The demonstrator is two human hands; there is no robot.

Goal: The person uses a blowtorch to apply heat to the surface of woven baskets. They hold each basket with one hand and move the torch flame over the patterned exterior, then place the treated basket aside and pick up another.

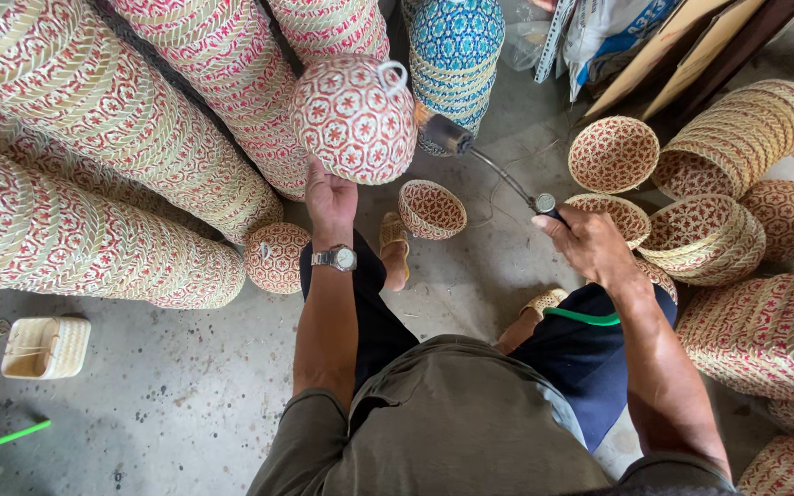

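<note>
- Left hand, fingers clamped under a red-patterned woven basket, holds it up at twelve o'clock.
- Right hand, fingers closed round a torch wand, aims its nozzle at the basket's three o'clock side.
- Judged step: singeing stray fibres; next calls for turning the basket steadily.

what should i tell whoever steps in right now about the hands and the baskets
Left hand: holds up the round red-and-white woven basket.
Right hand: grips a gas torch, its nozzle right beside the basket's side.
Done or not: cannot tell how much of this basket has been gone over.
Around: small open basket on the floor between the feet, tall nested stacks on the left, loose baskets on the right.
</note>
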